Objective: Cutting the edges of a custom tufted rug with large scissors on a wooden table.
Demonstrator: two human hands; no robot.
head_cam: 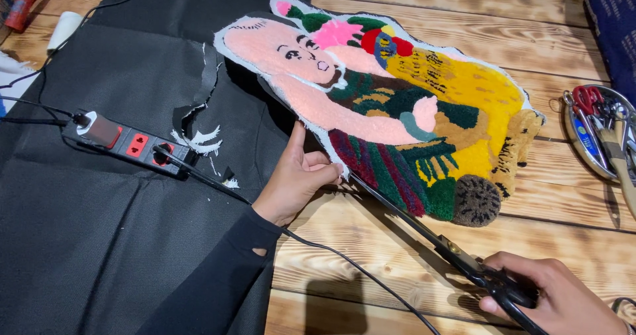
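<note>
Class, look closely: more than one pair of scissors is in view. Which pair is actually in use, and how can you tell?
The long black scissors gripped by the right hand, blades at the tufted rug edge. The red-handled scissors lie untouched in the metal tray.

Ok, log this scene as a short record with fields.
left hand: left hand pinches the lower edge of the tufted rug
right hand: right hand grips the black scissors, blades at the rug's edge
surface: wooden table, partly under black fabric
nearby: power strip on the fabric; metal tray of tools at right
</note>
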